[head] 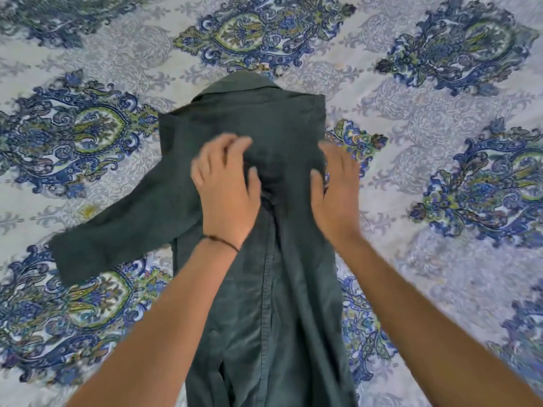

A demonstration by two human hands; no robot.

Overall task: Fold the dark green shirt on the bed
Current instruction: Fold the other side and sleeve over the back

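Dark green, the shirt (pixel 264 289) lies lengthwise down the middle of the patterned bed (pixel 440 186), its collar (pixel 244 83) at the far end, one sleeve (pixel 117 239) splayed out to the left and the right side folded inward. I see my left hand (pixel 226 189) resting on the cloth below the collar, fingers (pixel 229 141) spread and slightly bent, gripping nothing I can make out. My right hand (pixel 338 189) lies flat along the shirt's right edge, released, its thumb on the fabric.

No readable text, labels or numbers anywhere.
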